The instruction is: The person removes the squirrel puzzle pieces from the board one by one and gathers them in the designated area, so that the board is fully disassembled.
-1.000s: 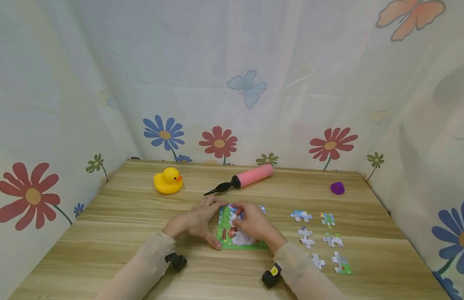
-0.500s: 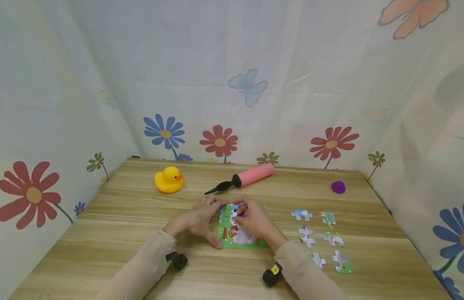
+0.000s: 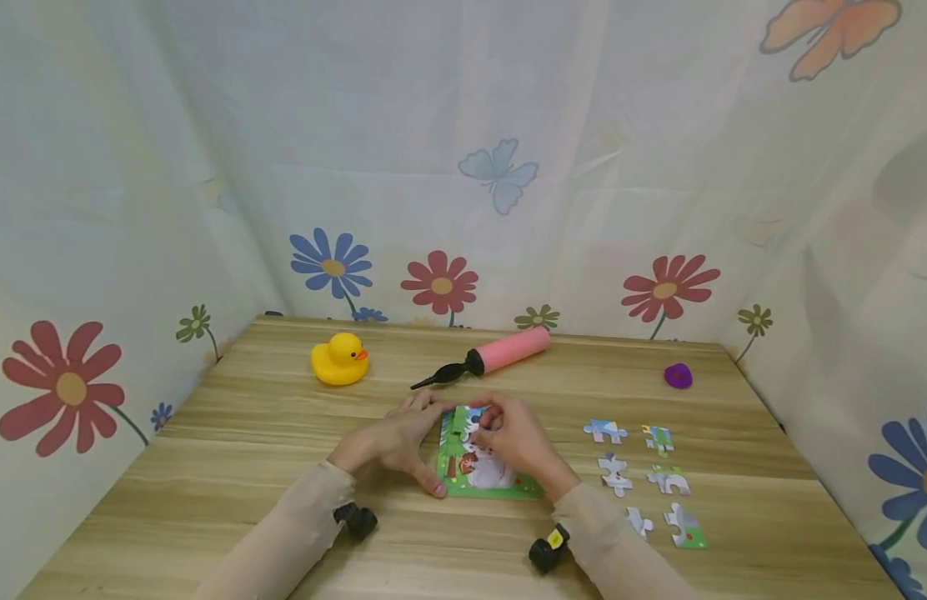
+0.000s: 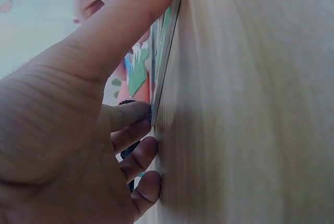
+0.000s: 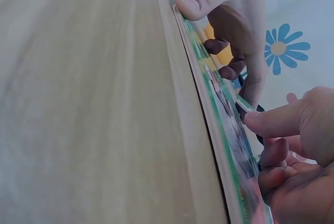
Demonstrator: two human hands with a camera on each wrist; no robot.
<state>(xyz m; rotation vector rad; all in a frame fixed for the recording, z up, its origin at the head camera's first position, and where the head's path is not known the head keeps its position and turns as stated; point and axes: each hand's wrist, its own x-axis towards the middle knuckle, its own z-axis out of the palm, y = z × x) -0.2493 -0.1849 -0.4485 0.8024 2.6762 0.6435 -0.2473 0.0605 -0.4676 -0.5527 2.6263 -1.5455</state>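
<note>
A jigsaw board (image 3: 501, 492) with a green border and a white animal picture lies in front of me. My left hand (image 3: 394, 439) spans its left side, thumb against the near left corner and index finger at the far left corner, other fingers resting on the table. Over the far part of the board, my right hand (image 3: 518, 443) has curled fingers, thumb and index pinching a puzzle piece. In the left wrist view a green-and-white piece (image 4: 138, 71) stands tilted up from the board. My right fingers partly hide the board and the pinched edge.
Several loose puzzle pieces (image 3: 613, 475) lie to the right of the board. Behind it are a yellow rubber duck (image 3: 340, 360), a pink hand pump (image 3: 514, 349) with black nozzle, and a small purple object (image 3: 678, 376). A flowered curtain (image 3: 358, 150) surrounds the table.
My right fingers have lifted slightly, and a green-and-white piece at the board's far left now sits raised and tilted. My left hand stays in place.
</note>
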